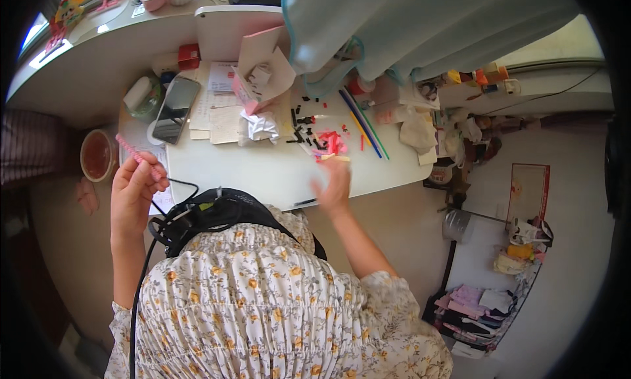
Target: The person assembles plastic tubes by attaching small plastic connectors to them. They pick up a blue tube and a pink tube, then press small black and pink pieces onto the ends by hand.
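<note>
At the table's left edge, my left hand (135, 185) is closed around a thin pink ridged stick (127, 146), held slanting with its far end pointing up and left. My right hand (336, 187) is smeared by motion over the table's front part, so its fingers do not show clearly. Just beyond it lies a loose heap of small pink pieces (334, 142). Short black pieces (304, 121) are scattered to the left of and behind that heap. A short dark stick (305, 201) lies at the front edge, left of my right wrist.
Long thin coloured sticks (365, 126) lie right of the pieces on the white table (217, 165). Behind are an opened pink box (253, 93), crumpled white wrapping (261, 127), papers and a phone (176, 110). A pale curtain (407, 24) hangs over the back. A black cable (141, 280) runs past my left arm.
</note>
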{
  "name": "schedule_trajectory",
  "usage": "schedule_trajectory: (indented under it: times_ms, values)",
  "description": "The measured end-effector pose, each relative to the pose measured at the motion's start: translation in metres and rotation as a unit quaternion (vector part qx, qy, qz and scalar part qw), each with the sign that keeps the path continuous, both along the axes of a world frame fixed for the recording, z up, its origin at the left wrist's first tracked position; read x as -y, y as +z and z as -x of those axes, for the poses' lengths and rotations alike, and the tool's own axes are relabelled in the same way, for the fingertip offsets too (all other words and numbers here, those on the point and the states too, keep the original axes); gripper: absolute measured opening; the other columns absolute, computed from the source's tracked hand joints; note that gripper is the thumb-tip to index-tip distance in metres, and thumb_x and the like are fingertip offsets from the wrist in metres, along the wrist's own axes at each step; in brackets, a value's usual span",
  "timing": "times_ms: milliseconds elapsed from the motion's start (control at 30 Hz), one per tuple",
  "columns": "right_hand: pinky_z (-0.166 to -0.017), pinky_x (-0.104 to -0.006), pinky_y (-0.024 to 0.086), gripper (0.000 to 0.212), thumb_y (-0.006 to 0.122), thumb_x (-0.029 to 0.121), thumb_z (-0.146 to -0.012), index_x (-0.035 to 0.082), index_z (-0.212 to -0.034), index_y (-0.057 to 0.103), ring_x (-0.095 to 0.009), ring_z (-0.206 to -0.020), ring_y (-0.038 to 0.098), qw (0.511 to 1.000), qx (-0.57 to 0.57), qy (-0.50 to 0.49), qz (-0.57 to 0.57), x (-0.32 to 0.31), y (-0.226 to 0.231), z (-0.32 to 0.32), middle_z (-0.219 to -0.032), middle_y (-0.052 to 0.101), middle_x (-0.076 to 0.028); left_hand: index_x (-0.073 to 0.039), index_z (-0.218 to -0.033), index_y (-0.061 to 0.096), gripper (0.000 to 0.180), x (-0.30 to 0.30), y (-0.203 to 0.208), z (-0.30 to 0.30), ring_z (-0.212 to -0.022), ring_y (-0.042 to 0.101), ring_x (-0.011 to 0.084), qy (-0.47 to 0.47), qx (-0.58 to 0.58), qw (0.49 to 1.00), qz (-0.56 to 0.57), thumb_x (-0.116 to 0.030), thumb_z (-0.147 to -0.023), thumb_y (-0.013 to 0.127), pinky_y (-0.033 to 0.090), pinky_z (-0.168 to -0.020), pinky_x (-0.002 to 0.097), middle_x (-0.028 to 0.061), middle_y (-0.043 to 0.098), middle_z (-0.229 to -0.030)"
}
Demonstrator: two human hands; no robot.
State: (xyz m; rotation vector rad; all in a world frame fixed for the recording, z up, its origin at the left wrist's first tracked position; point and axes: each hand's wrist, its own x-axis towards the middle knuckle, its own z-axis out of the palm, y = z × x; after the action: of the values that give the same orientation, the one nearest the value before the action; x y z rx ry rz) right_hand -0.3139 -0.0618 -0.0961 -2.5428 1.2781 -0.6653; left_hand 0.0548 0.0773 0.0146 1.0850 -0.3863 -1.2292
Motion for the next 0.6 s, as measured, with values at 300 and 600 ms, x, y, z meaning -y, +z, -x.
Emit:
schedule_trajectory:
  times_ms: [300, 600]
  values:
    - [-0.091, -0.0380, 0.032, 0.047, 0.058, 0.011, -0.071, 0.032, -0.113, 0.054, -0.017, -0.113, 0.039, 0.982, -0.150, 0.116, -0.022, -0.051, -0.057, 0.055, -0.129, 0.040, 0.004, -0.003, -0.095, 0.053, 0.015, 0.044, 0.002, 0.028, -0.068, 0.059, 0.0103, -0.083, 0.032, 0.995, -0.050, -0.017, -0.090, 0.048, 0.047, -0.061, 0.0207, 0.0066, 0.059, -0.080]
    - [-0.064, -0.0372, 0.046, 0.024, 0.052, 0.011, -0.082, 0.015, -0.105, 0.057, -0.027, -0.070, 0.060, 0.943, 0.112, -0.093, -0.301, -0.005, -0.018, 0.035, -0.081, 0.062, -0.009, -0.003, -0.094, 0.053, 0.015, 0.054, 0.007, 0.047, -0.066, 0.058, 0.0103, -0.061, 0.047, 0.996, -0.054, -0.017, -0.089, 0.048, 0.047, -0.061, 0.0206, 0.0067, 0.059, -0.079]
